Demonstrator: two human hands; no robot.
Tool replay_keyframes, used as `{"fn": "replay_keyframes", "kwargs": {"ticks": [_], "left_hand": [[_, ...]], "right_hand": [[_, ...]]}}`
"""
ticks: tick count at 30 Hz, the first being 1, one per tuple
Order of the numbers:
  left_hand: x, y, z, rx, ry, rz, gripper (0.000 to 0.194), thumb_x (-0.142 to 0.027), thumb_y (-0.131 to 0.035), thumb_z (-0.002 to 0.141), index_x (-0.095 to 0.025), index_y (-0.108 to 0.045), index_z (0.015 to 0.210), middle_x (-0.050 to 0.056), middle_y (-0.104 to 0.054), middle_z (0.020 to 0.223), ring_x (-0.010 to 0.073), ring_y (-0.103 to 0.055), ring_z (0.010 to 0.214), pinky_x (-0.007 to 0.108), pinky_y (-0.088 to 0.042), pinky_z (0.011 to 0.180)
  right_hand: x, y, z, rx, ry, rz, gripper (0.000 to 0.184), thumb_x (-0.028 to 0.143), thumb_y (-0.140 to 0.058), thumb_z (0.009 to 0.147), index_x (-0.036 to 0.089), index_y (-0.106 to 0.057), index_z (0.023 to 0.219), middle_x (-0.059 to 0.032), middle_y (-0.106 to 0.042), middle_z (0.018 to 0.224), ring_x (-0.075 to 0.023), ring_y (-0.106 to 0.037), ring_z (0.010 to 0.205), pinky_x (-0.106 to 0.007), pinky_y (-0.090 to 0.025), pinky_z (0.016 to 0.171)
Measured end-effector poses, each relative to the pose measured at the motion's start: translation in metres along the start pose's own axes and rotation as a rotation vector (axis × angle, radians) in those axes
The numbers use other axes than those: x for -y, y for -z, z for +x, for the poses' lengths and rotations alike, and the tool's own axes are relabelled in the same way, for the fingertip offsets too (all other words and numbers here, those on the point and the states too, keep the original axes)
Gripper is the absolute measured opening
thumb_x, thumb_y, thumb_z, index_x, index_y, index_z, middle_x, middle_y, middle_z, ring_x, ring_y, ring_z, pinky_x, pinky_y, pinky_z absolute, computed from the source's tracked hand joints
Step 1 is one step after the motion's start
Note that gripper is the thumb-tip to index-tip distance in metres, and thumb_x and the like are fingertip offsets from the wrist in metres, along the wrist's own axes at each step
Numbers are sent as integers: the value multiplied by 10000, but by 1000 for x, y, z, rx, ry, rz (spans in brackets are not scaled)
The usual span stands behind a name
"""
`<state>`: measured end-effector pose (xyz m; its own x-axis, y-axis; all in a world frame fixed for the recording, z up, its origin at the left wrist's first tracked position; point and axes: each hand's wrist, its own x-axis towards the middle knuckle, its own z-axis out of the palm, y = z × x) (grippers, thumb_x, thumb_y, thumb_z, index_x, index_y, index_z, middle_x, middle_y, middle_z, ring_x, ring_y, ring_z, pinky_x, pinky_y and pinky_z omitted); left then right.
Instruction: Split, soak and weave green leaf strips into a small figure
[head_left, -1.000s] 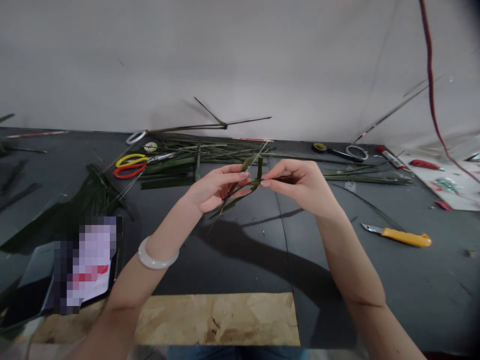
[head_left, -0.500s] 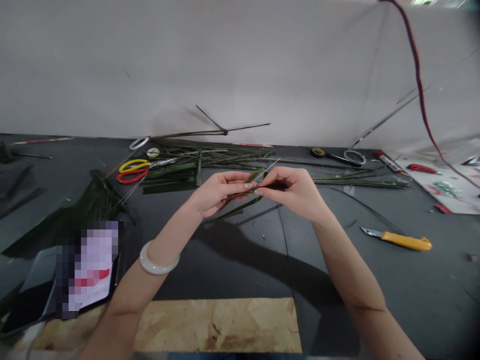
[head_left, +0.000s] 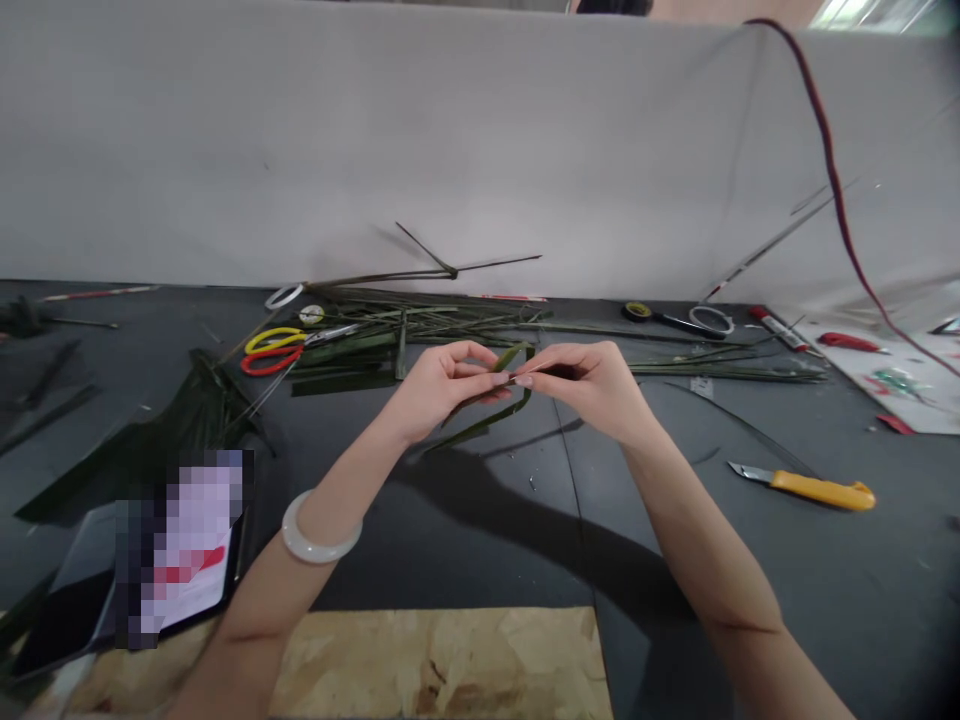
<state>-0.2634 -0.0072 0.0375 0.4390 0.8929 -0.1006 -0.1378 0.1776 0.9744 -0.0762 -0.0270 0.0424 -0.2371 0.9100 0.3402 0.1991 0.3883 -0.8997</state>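
Both of my hands meet above the middle of the dark table, pinching a folded green leaf strip point(head_left: 517, 402). My left hand point(head_left: 454, 385), with a white bangle on its forearm, grips the strip between thumb and fingers. Fingertips of my right hand point(head_left: 581, 380) press on the same strip, close to the left thumb. The strip bends in a loop around the fingertips, and one end hangs down to the left. Part of it is hidden behind the fingers. Behind my hands lies a pile of long green leaf strips point(head_left: 435, 325).
Scissors with red and yellow handles point(head_left: 274, 350) lie left of the pile. A yellow-handled knife point(head_left: 821, 490) rests on the right. A tablet point(head_left: 199, 540) and wide leaves point(head_left: 172, 430) are at left. A wooden board point(head_left: 450, 660) lines the front edge; a red cord point(head_left: 832, 160) hangs at right.
The thin pale pointed piece that stuck up between my hands is no longer visible. My hands stay together on the strip, and the view has tilted slightly upward.
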Motion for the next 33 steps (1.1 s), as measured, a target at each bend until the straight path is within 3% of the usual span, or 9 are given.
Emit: {"fn": "replay_keyframes", "kwargs": {"ticks": [3, 7, 10, 12, 15, 18, 23, 28, 33], "left_hand": [[0, 4, -1, -63, -99, 227, 228, -302, -739, 724, -132, -597, 780, 38, -716, 700, 154, -685, 686, 280, -535, 706], [1, 11, 0, -247, -438, 831, 107, -228, -662, 806, -129, -699, 821, 62, -709, 823, 158, -659, 769, 264, -499, 732], [1, 15, -1, -323, -610, 1284, 180, -201, -596, 860, -126, -714, 973, 78, -663, 898, 142, -624, 733, 250, -472, 684], [1, 17, -3, -287, -646, 1477, 273, -223, -540, 900, -136, -663, 1128, 75, -633, 924, 121, -599, 676, 230, -450, 621], [-3, 20, -6, -100, -698, 1520, 333, -244, -474, 938, -176, -585, 1245, 51, -626, 920, 105, -595, 675, 202, -439, 611], [-7, 23, -8, 61, -744, 1411, 306, -244, -429, 958, -179, -609, 1197, 47, -644, 918, 101, -607, 703, 195, -448, 649], [-7, 23, -10, -23, -809, 1477, 309, -275, -417, 961, -169, -653, 1130, 60, -676, 899, 123, -627, 728, 211, -448, 636], [-6, 24, -5, -217, -612, 1511, 280, -229, -473, 907, -142, -737, 877, 82, -648, 843, 155, -604, 730, 250, -437, 640], [-26, 32, 18, -111, -101, 1038, 171, -286, -657, 766, -141, -745, 746, 37, -656, 618, 141, -593, 593, 243, -444, 580]], "right_hand": [[0, 1, 0, 5, 16, -36, 134, 328, -720, 739, 196, -744, 741, -36, -720, 748, -171, -653, 698, -297, -528, 643], [0, 2, 0, 17, 16, -75, 111, 308, -723, 736, 199, -745, 740, -39, -719, 753, -171, -647, 701, -291, -517, 632], [-2, 3, 0, 28, 11, -83, 104, 303, -721, 736, 202, -744, 735, -42, -723, 768, -176, -652, 720, -296, -520, 652], [-3, 3, 1, 30, 9, -83, 104, 303, -721, 736, 202, -744, 737, -43, -724, 774, -179, -654, 728, -299, -519, 660], [-3, 3, 1, 33, 8, -87, 113, 310, -724, 733, 199, -742, 737, -42, -723, 770, -178, -650, 720, -297, -510, 653], [-3, 3, 1, 39, 14, -101, 128, 326, -719, 739, 199, -742, 735, -37, -717, 751, -169, -638, 692, -289, -492, 630], [-3, 3, 1, 54, 15, -118, 144, 343, -713, 744, 202, -741, 735, -38, -715, 755, -167, -631, 692, -288, -481, 627], [-3, 3, 1, 61, 13, -112, 126, 321, -710, 743, 199, -741, 741, -44, -717, 762, -174, -636, 704, -293, -486, 630], [-2, 4, 0, 64, 18, -132, 140, 326, -688, 761, 197, -742, 753, -45, -715, 761, -169, -636, 690, -286, -482, 609]]}}
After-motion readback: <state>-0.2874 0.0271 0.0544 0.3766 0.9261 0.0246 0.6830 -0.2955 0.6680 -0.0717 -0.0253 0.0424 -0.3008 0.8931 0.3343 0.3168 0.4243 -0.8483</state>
